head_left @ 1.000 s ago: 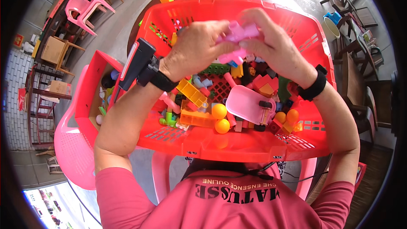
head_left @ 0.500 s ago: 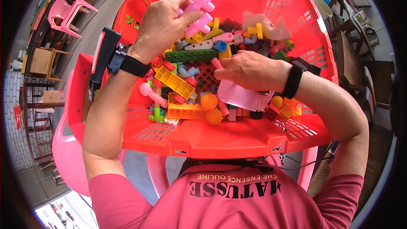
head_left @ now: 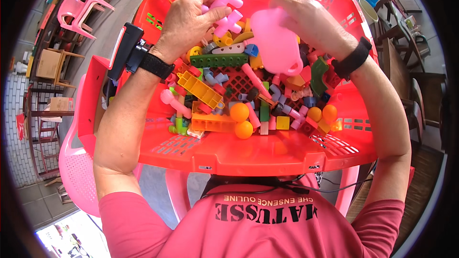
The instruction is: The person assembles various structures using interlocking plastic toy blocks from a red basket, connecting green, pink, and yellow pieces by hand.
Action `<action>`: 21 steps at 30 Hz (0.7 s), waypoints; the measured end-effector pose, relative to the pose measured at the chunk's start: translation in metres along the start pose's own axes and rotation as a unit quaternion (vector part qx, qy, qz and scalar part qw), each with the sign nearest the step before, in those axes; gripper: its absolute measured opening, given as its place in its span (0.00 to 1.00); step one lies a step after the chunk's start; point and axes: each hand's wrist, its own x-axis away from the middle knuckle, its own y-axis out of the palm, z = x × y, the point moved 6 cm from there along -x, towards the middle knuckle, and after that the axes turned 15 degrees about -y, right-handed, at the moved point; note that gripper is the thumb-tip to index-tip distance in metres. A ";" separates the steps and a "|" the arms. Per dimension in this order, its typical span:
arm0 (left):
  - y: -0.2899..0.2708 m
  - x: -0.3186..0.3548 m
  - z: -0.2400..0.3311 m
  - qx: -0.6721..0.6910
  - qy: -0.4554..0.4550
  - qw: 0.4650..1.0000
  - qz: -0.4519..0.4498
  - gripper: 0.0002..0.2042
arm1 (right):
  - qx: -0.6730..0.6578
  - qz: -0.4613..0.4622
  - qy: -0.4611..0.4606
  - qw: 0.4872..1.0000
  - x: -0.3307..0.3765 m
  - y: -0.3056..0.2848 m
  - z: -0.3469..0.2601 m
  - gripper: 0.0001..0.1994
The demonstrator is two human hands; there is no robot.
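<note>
Pink plastic fills both my hands: my left hand [head_left: 191, 19] is clamped on a cluster of pink cross-shaped connector pieces [head_left: 225, 5] held above the far side of the red basket [head_left: 248, 155], and my right hand [head_left: 306, 16] is closed over the top of a pink cup-shaped toy [head_left: 276, 43] just beside them. I judge the work only begun, since the two are apart, not joined. Loose bricks, tubes and orange balls [head_left: 241, 119] lie unsorted across the basket floor.
</note>
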 end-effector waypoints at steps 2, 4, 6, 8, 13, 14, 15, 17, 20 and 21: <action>0.002 0.001 0.000 0.001 -0.008 1.000 -0.005 0.15 | 0.053 0.024 0.057 0.997 -0.002 -0.004 0.004 0.16; 0.003 0.000 -0.001 0.004 -0.011 1.000 -0.008 0.15 | 0.071 0.065 0.012 0.995 -0.003 -0.014 -0.007 0.18; 0.003 -0.001 -0.002 0.007 -0.009 1.000 -0.007 0.16 | 0.075 0.060 -0.025 0.995 -0.002 -0.021 -0.020 0.23; 0.001 -0.004 -0.004 0.005 -0.002 1.000 -0.003 0.17 | 0.070 0.037 -0.097 0.992 -0.010 -0.012 -0.040 0.17; -0.001 -0.007 -0.010 0.004 -0.007 1.000 -0.007 0.18 | -0.095 -0.457 -0.147 0.872 0.039 0.040 -0.089 0.09; -0.001 -0.007 -0.010 0.007 -0.002 1.000 -0.004 0.18 | -0.119 -0.482 -0.125 0.859 0.044 0.047 -0.093 0.10; -0.001 -0.007 -0.010 0.010 0.004 1.000 -0.001 0.18 | -0.138 -0.517 -0.100 0.839 0.050 0.053 -0.095 0.10; -0.001 -0.007 -0.009 0.016 0.011 1.000 0.000 0.18 | -0.119 -0.544 -0.098 0.825 0.056 0.062 -0.094 0.11; 0.000 -0.006 -0.008 0.018 0.012 1.000 -0.004 0.19 | -0.176 -0.627 -0.077 0.755 0.074 0.075 -0.094 0.11; 0.001 -0.006 -0.008 0.017 0.011 1.000 -0.005 0.19 | -0.219 -0.624 -0.099 0.743 0.076 0.078 -0.100 0.11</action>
